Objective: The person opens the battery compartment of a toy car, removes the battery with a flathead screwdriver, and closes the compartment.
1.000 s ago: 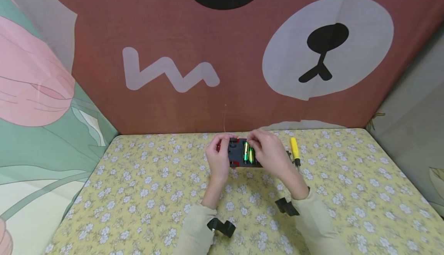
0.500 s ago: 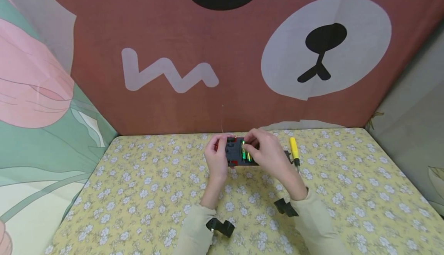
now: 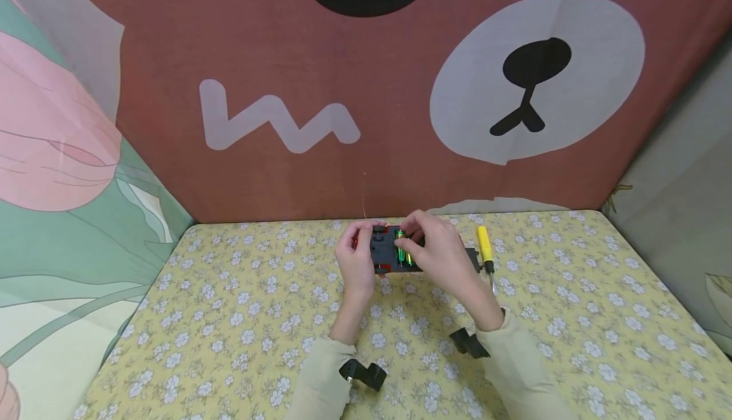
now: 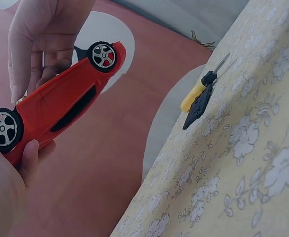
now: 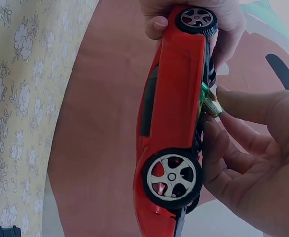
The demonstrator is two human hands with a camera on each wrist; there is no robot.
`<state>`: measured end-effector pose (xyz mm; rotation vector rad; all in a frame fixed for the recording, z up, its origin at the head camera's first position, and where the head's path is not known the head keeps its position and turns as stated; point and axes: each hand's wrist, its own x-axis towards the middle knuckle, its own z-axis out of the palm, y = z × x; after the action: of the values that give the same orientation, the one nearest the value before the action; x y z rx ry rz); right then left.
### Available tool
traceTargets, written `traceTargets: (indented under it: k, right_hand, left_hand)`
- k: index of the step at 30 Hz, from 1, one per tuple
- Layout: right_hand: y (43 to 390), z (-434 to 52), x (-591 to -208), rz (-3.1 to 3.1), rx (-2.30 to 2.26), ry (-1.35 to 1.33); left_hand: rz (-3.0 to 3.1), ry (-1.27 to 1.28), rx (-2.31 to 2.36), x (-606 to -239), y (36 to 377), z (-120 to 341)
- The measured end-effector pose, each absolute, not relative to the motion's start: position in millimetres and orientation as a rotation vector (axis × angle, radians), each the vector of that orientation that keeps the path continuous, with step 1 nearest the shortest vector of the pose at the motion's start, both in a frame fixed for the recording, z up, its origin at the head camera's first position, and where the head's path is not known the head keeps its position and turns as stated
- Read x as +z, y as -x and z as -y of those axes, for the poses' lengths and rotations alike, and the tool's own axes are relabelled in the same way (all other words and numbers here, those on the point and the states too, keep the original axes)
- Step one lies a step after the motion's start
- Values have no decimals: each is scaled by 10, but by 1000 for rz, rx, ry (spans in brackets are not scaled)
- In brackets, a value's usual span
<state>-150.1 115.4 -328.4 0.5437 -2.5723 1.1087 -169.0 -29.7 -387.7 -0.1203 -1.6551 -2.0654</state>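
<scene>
Your left hand (image 3: 356, 260) grips the upturned red toy car (image 5: 171, 123) above the table's (image 3: 229, 318) far middle. Your right hand (image 3: 437, 256) pinches a green battery (image 5: 209, 102); since a second ago it has shifted left, leaving one fewer battery exposed.

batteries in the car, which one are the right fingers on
The green battery nearer the right hand; its fingertips cover it, while the other battery, toward the left hand, lies exposed.
</scene>
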Motion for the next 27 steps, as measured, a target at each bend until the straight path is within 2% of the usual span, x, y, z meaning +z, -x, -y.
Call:
traceTargets:
  k: [27]
  right_hand:
    - [1484, -1119, -3292, 2504, 1163, -523]
  left_hand:
    - [1642, 118, -2057, -3870, 1686, 308]
